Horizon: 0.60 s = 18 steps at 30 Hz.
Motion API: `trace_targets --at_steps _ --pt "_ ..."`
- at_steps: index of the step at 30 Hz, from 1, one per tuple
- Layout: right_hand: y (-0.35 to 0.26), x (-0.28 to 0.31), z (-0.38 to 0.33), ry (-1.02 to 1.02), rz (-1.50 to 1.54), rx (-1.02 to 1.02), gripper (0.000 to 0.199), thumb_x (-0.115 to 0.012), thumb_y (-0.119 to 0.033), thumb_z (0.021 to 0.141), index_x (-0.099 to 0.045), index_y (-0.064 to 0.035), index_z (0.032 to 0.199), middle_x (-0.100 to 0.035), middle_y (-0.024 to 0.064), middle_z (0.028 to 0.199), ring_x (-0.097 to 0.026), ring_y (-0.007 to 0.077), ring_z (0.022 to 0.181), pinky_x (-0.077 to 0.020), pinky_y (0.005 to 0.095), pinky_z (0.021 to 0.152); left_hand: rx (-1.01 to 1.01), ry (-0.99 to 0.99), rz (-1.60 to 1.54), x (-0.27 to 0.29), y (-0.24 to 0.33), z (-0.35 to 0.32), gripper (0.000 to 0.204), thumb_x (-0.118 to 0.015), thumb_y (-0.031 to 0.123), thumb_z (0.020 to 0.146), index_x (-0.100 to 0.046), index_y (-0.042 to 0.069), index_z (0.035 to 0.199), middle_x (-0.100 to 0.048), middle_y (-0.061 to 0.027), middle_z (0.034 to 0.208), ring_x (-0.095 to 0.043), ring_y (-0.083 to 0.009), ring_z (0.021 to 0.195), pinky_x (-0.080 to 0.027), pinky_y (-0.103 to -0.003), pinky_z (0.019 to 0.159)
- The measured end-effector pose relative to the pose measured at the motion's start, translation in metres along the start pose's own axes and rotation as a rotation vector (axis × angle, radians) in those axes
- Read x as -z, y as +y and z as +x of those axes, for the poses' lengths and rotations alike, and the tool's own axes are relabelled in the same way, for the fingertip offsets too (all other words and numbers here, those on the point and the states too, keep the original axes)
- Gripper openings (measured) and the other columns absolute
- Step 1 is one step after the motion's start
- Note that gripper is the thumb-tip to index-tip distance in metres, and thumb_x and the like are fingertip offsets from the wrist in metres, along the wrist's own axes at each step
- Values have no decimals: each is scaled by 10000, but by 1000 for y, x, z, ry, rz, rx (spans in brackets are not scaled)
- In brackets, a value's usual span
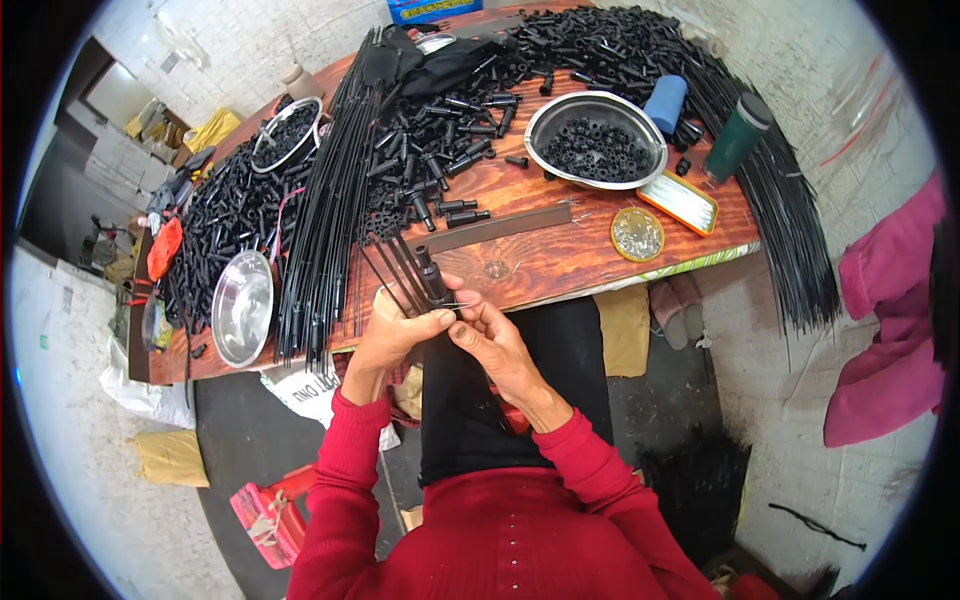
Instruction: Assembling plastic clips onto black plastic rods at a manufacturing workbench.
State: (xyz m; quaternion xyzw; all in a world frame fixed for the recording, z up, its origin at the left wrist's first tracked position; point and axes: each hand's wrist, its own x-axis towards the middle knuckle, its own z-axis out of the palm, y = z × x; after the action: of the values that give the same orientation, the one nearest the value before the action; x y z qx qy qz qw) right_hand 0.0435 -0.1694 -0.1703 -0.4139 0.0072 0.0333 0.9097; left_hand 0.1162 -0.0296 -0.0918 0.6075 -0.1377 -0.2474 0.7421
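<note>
In front of my body, at the table's near edge, my left hand (382, 338) is closed around several thin black rods (396, 280) and the lower end of a black stepped plastic fitting (431, 276). The fitting stands upright, with the rods fanned out on its left. My right hand (505, 352) meets it from the right, with thumb and forefinger pinched at the fitting's base. A thin silvery pin (459, 305) shows at those fingertips. My palms hide the lower ends of the rods.
A brown bar (500, 228) lies just beyond my hands on the wooden table (560, 262). Right of it are a steel bowl (534, 150) of black rings, a round yellow dish (637, 236) of small silvery pieces and a green bottle (736, 142). Long rods (325, 200) lie left.
</note>
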Motion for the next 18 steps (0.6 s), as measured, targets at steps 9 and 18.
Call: trace_targets --at_steps 9,18 --pt "4 -34 -15 -33 -136 30 671 -475 -556 990 -455 22 1331 -599 87 1034 -614 149 913 -517 293 832 3 -170 -68 21 -7 -4 487 -733 118 850 -517 -15 1267 -676 -171 1171 -703 -213 890 -598 -312 663" --pt "2 -15 -8 -230 -76 -88 668 -394 -550 1018 -468 15 1366 -622 85 1093 -635 148 943 -513 276 844 -16 -92 -117 18 -8 -11 515 -790 128 797 -553 -30 1226 -672 -131 1025 -669 -216 946 -542 -333 842"
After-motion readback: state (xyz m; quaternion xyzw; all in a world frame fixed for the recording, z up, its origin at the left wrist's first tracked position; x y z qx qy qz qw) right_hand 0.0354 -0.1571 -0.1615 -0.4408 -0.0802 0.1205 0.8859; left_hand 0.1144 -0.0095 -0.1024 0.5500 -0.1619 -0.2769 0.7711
